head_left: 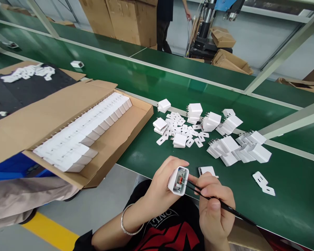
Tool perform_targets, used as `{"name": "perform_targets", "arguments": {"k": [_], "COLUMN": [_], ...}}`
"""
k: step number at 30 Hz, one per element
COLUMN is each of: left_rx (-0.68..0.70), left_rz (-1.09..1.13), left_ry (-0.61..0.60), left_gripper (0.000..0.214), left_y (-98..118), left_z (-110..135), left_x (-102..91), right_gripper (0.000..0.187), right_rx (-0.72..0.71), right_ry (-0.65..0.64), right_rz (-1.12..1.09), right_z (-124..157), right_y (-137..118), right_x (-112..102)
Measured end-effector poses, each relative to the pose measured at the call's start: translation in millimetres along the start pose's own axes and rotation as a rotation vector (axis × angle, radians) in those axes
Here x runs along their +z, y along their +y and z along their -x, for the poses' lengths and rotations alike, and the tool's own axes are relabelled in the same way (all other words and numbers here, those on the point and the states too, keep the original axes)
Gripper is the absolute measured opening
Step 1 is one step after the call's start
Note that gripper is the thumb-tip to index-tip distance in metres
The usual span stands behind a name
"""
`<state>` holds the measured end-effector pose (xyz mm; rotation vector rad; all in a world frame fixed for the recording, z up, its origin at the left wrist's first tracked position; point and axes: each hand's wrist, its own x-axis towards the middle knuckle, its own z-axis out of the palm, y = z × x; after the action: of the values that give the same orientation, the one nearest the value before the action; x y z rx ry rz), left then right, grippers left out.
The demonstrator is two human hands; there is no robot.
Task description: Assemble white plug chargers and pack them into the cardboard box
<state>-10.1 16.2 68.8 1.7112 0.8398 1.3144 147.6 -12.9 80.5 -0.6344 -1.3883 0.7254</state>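
In my left hand [159, 186] is a white charger housing [172, 182], its open end facing up and showing a circuit board with small parts inside. My right hand [216, 205] pinches a pair of black tweezers [231, 210], whose tips reach into the mouth of that housing. Just behind my right hand another white charger [206, 170] lies on the green bench, partly covered by my fingers. Farther back are loose flat white end plates [184, 129] in a pile, with stacks of white chargers [226, 144] around and to the right of them.
An open cardboard box [143, 116] with rows of white chargers stands at the left. Two white plates [263, 183] lie at the right on the green bench [290, 212]. Slanted metal posts [285, 125] rise at the right. Behind the bench stand a person [164, 24] and large cartons [128, 21].
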Motion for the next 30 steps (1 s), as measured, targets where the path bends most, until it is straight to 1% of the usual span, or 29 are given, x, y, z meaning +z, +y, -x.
{"name": "perform_targets", "arguments": {"k": [8,21,30], "left_rx": [-0.016,-0.056,-0.040], "left_rz": [0.018,0.035,0.019], "left_ry": [-0.015,-0.017,-0.015], "left_gripper": [0.060,0.062,0.058], "left_y": [2.0,0.9,3.4], "left_z": [2.2,3.3,3.0], "left_x": [0.4,-0.1,-0.4], "right_gripper": [0.021,0.021,0.021], "right_rx": [-0.004,-0.005,-0.011], "right_ry": [0.032,0.024,0.055], "right_rz": [0.006,-0.013,0.014], "right_z": [0.7,0.5,-1.1], "right_y": [0.3,-0.2,0.7], "right_x": [3.7,4.6,6.0]}}
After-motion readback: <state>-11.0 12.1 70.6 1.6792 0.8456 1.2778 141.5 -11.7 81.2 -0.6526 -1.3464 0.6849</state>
